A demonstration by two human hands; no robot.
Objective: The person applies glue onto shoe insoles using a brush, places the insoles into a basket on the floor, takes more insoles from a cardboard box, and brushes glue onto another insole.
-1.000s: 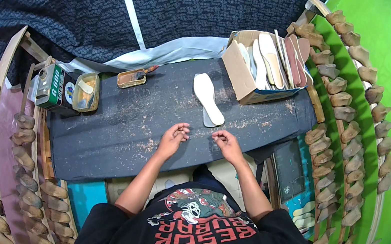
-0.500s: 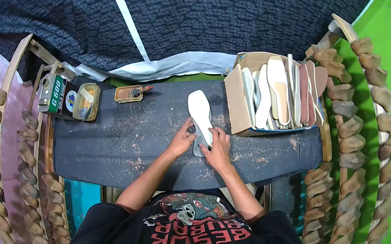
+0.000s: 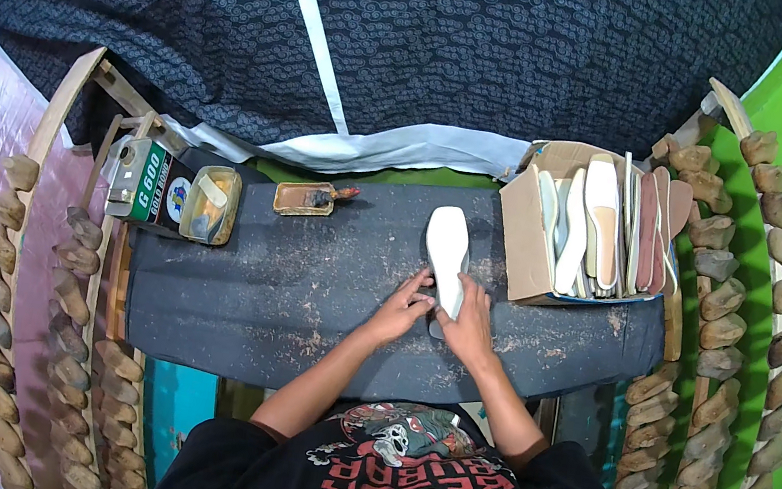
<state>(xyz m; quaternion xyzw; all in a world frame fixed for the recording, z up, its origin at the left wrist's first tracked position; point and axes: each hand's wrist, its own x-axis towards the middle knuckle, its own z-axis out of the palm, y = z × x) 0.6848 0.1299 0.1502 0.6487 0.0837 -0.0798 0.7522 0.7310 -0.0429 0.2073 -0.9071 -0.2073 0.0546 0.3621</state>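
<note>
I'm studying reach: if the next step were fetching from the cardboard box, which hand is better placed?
Probably the right hand: it is on the side nearer the cardboard box, while the left hand is farther away, across the white sole-shaped piece.

White sole (image 3: 449, 238): finished smooth
Tabletop (image 3: 363, 225): covered in matt, speckled cloth
Box (image 3: 525, 249): made of cardboard
Can (image 3: 126, 177): painted metal, glossy
Curtain (image 3: 500, 58): woven cloth, matt

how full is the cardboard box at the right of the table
Full or nearly so: white and reddish-brown sole-shaped pieces crowd the cardboard box, the tallest rising above its rim.
</note>
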